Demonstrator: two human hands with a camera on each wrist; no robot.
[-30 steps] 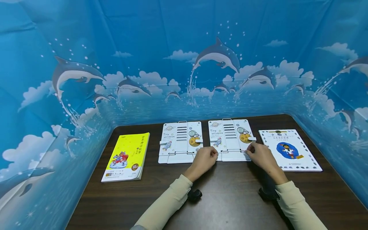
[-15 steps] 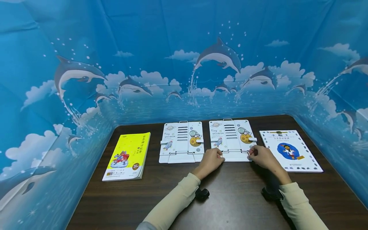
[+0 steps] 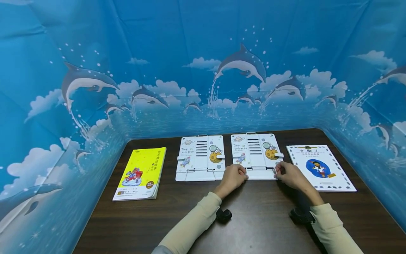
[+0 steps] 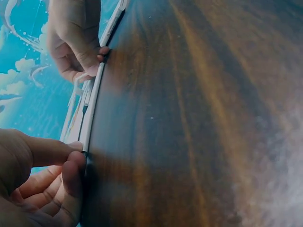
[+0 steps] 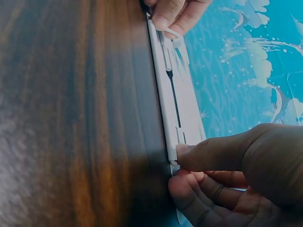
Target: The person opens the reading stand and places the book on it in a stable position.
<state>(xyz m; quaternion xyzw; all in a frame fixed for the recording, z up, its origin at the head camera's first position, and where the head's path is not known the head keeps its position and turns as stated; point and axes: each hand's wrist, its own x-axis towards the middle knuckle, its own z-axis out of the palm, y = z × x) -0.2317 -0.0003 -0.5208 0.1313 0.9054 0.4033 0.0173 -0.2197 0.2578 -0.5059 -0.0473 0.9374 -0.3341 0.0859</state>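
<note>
Two white book stands printed "Tiny universe" lie flat side by side in the head view, a left stand [image 3: 201,164] and a right stand [image 3: 255,153]. My left hand [image 3: 233,179] pinches the near edge of the right stand at its left corner, thumb on top and fingers beneath. At the right corner of that edge, my right hand [image 3: 290,175] pinches with thumb and index finger. In the left wrist view the white edge [image 4: 96,90] runs between both hands. A raised wire support [image 5: 174,33] shows beside the far hand in the right wrist view.
A yellow book [image 3: 142,171] lies at the left of the dark wooden table [image 3: 127,225]. A white book [image 3: 320,167] with a blue oval lies right of my right hand. A blue dolphin-print cloth [image 3: 177,42] stands around the table's back and sides.
My left hand has moved right, from between the two stands to the right stand's left front corner. My right hand has shifted slightly toward me at the right corner.
</note>
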